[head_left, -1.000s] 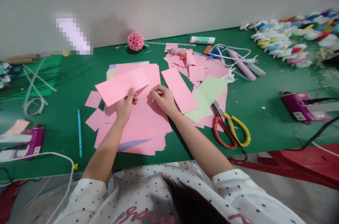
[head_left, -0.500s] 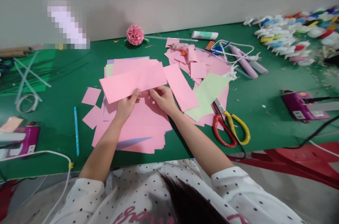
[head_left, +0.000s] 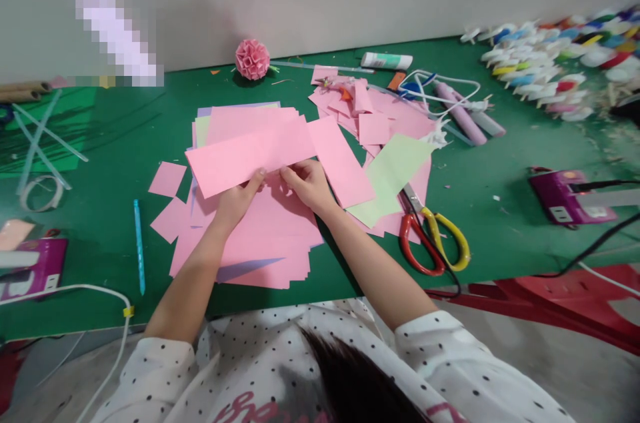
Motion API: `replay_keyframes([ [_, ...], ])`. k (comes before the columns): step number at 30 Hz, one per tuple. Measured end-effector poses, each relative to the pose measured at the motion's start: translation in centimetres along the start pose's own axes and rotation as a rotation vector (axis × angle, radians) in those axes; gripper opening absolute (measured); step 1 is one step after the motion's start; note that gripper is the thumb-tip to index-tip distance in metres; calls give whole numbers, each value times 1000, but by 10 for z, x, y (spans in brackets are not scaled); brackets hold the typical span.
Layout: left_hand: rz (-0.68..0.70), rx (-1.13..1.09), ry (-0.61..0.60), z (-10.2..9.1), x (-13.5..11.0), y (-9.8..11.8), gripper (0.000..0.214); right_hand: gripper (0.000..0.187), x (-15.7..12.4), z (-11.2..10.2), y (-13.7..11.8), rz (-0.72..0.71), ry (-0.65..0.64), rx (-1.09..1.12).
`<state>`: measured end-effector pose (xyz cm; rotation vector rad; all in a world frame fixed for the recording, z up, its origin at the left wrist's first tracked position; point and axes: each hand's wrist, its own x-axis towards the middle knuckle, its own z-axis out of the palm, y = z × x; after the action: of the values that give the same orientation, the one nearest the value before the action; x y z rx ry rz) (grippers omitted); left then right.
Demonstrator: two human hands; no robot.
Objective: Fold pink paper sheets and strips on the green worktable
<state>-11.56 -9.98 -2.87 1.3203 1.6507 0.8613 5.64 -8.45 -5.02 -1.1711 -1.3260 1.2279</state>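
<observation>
Over the middle of the stack of pink sheets [head_left: 270,226], you hold a long pink strip [head_left: 245,152] slightly aslant by its near edge. Your left hand [head_left: 239,200] pinches that edge, thumb on top; your right hand [head_left: 311,187] is closed on the same edge just beside it, its lower fingers partly hidden. Gripping so close together probably keeps the edge even. Just right, a second pink strip [head_left: 342,162] seems laid within easy reach, beside a light green sheet [head_left: 397,175]. Farther right, scissors [head_left: 407,243] lie handles towards you, presumably handy for picking up, while a blue pen [head_left: 139,246] rests left on the green worktop [head_left: 500,216], clear of the paper
</observation>
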Motion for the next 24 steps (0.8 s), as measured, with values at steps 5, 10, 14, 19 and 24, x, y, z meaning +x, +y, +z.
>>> replay_keyframes([
  [5,-9,-55,5,2,2,-4,42,34,0,0,4,7,1,-11],
  [10,26,-90,-5,3,4,-11,40,33,-2,1,6,-34,-56,-74],
  [14,82,-150,4,4,6,-15,39,31,-3,2,7,-41,-49,-106],
  [19,15,-211,0,5,9,-19,42,39,0,2,5,-14,-14,-33],
  [24,55,-144,-4,5,7,-16,45,34,-1,2,2,8,-12,-17],
])
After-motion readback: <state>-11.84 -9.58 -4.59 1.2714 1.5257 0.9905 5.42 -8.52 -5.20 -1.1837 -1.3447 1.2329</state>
